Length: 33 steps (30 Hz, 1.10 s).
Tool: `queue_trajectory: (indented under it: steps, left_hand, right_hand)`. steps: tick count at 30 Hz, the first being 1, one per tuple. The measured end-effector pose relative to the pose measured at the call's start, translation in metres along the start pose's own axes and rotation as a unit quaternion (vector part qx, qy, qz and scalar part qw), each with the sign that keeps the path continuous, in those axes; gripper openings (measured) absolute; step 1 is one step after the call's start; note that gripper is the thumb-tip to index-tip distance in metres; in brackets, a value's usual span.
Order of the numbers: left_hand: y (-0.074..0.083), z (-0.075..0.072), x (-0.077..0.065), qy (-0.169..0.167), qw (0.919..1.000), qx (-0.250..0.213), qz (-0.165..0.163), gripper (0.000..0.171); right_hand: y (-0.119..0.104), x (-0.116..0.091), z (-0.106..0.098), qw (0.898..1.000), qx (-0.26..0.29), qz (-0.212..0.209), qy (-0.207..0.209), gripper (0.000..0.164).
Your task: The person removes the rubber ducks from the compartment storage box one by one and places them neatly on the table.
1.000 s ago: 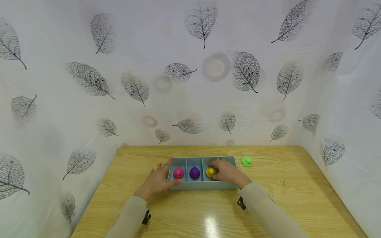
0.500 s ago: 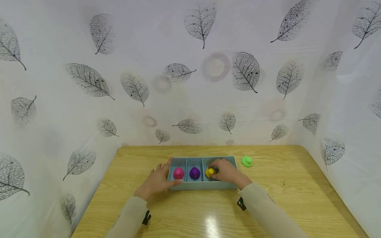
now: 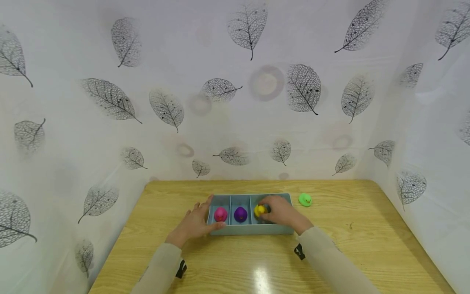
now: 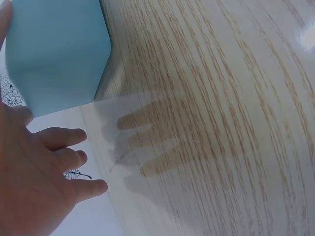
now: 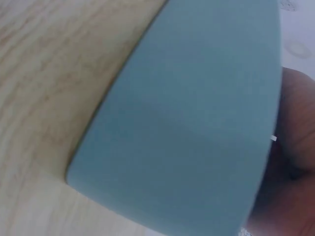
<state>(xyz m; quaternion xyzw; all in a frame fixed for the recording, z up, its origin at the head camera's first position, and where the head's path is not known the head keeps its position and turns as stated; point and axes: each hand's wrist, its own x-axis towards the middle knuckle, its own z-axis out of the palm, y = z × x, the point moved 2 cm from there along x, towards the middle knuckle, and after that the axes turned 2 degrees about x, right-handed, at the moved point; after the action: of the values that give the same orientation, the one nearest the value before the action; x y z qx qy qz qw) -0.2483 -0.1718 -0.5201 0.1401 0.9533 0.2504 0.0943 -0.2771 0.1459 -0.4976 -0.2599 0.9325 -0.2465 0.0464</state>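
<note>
A pale blue divided box (image 3: 253,230) stands on the table. My left hand (image 3: 194,220) spans its left end, thumb over the front rim and index finger at the back corner; the other fingers extend past the box in the left wrist view. With my right hand (image 3: 280,211) I pinch a yellow rubber duck (image 3: 260,210) in the third compartment from the left. The hand partly hides the duck and the rightmost compartment. A pink rubber duck (image 3: 220,214) sits in the leftmost compartment, a purple one (image 3: 240,214) beside it. In the right wrist view, the box wall (image 5: 177,128) hides most of the hand.
A green rubber duck (image 3: 305,199) sits on the wooden table (image 3: 235,261), just right of the box's back right corner. White sheeting (image 3: 235,122) with a leaf print rises behind the table and on both sides.
The yellow duck has tipped or lifted very slightly in my right hand's fingers. My left hand, the box and the other ducks stay in place.
</note>
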Motion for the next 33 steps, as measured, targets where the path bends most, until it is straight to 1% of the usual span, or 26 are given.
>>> queue_trajectory:
  steps: [7,14,19,26,33]
  left_hand:
    - [-0.003,0.002,0.001,0.001,1.0,-0.004,0.002,0.115]
    - [-0.003,0.001,0.0,-0.003,1.0,-0.009,-0.001,0.116]
    - [-0.002,0.001,0.0,-0.002,0.9999,-0.01,-0.002,0.116]
    - [-0.003,0.002,0.001,0.0,1.0,-0.006,0.001,0.116]
    - [-0.002,0.001,0.001,-0.001,1.0,-0.004,0.002,0.116]
  right_hand:
    - [-0.001,-0.003,-0.015,1.0,0.003,-0.008,0.019,0.042]
    - [0.0,-0.009,-0.028,0.998,0.024,-0.037,0.054,0.04]
    - [0.002,-0.012,-0.034,0.996,0.046,-0.027,0.067,0.046]
    - [0.007,-0.014,-0.035,0.994,0.085,-0.003,0.064,0.042]
    - [0.013,-0.018,-0.04,0.991,0.11,0.017,0.077,0.042]
